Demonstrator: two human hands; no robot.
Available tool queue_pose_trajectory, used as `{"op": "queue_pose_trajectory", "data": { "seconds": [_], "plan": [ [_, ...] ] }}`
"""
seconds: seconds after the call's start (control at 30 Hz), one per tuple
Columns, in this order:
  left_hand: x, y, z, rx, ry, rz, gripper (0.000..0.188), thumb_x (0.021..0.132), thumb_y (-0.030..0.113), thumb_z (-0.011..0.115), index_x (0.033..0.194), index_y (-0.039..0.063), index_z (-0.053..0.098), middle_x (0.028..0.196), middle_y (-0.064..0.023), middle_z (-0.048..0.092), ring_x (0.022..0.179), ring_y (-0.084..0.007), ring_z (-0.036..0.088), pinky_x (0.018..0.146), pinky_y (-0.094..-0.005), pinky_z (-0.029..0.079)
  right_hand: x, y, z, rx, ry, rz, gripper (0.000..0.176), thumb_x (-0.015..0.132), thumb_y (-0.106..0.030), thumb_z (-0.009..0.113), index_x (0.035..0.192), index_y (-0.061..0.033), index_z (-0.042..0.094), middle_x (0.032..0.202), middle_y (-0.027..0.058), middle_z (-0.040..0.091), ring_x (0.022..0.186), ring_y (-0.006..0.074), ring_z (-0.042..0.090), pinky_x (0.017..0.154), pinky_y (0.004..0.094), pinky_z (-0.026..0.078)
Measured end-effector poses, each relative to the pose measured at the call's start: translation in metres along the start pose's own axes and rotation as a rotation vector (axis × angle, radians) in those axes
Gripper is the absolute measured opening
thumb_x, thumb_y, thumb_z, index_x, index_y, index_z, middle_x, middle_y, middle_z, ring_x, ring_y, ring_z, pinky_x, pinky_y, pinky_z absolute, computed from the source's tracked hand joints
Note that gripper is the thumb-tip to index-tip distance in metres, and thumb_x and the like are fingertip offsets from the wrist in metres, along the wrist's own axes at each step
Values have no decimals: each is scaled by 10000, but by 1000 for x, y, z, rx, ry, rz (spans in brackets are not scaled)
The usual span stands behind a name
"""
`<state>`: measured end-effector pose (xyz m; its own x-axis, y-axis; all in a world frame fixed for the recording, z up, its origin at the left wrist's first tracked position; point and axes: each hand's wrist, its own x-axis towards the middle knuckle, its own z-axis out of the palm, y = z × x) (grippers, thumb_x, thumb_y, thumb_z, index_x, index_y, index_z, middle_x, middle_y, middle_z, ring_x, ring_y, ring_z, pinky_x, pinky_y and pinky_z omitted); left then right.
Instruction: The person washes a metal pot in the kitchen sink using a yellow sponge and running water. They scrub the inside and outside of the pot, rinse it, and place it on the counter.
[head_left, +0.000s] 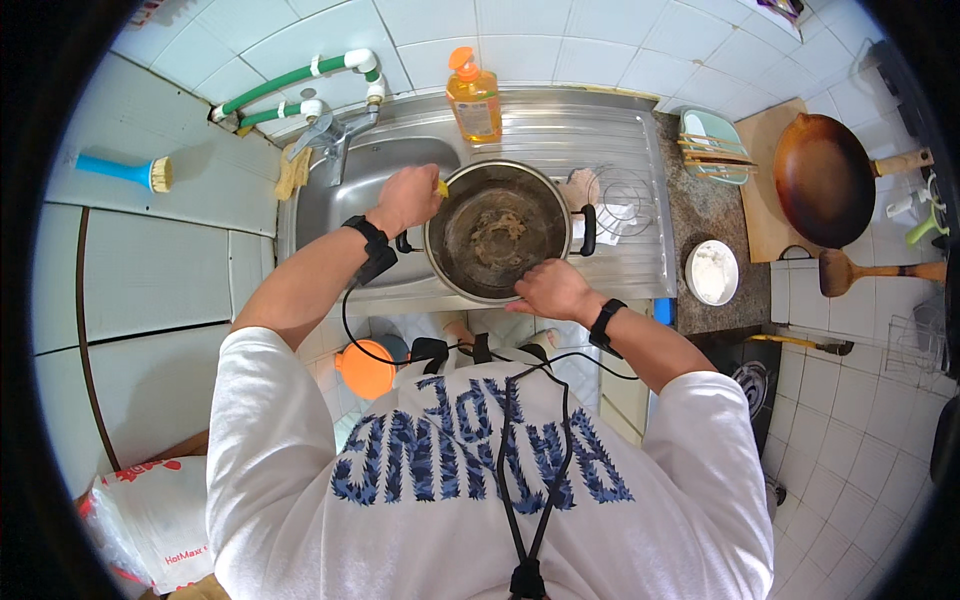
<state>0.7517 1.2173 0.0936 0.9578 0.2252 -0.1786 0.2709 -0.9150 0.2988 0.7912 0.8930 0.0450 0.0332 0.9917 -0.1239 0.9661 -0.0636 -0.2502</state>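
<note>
A metal pot (499, 232) with two black side handles stands over the right edge of the sink basin and the ribbed drainboard. Brownish residue lies on its bottom. My left hand (411, 196) is at the pot's upper left rim, its fingers closed on a small yellow thing, perhaps a sponge, mostly hidden. My right hand (553, 289) grips the pot's rim at the lower right. Behind the pot stands an orange pump bottle (474, 97) of liquid. To the pot's right are a wire rack (621, 201) and a pinkish cloth or pad (581, 189).
The faucet (335, 139) rises over the sink basin (382, 161). On the right counter are a white bowl of white powder (712, 273) and a green dish with chopsticks (716, 146). A wok (825, 180) and wooden spatula (840, 273) are farther right. An orange bucket (367, 371) is below.
</note>
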Motion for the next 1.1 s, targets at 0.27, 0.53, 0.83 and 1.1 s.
{"op": "queue_pose_trajectory", "data": {
  "seconds": [0.27, 0.53, 0.83, 1.1],
  "plan": [
    [70, 46, 13, 202, 132, 339, 107, 830, 143, 657, 901, 69, 628, 802, -169, 695, 825, -398, 683, 755, -515, 537, 9, -10, 21, 96, 203, -23, 539, 1000, -545, 533, 732, -106, 693, 673, 79, 689, 660, 295, 707, 573, 417, 555],
    [54, 32, -2, 357, 81, 381, 73, 793, 120, 670, 819, 60, 637, 799, -150, 675, 858, -355, 653, 832, -458, 488, 6, -19, 25, 56, 301, 67, 546, 976, -551, 566, 675, -109, 678, 609, 89, 648, 596, 292, 692, 522, 410, 542],
    [52, 18, -5, 288, 96, 459, 67, 794, 99, 664, 860, 90, 651, 856, -102, 684, 952, -310, 648, 883, -432, 470, 12, -48, -14, 194, 447, 55, 366, 970, -361, 629, 1114, -25, 648, 950, 177, 702, 888, 365, 694, 775, 457, 559],
    [56, 43, 9, 264, 307, 661, 75, 818, 72, 639, 869, 106, 681, 887, -54, 687, 996, -255, 623, 909, -393, 472, -28, -14, -138, 742, 240, 582, 303, 944, -264, 673, 1098, -4, 691, 1001, 188, 735, 964, 390, 696, 826, 473, 556]
  ]
}}
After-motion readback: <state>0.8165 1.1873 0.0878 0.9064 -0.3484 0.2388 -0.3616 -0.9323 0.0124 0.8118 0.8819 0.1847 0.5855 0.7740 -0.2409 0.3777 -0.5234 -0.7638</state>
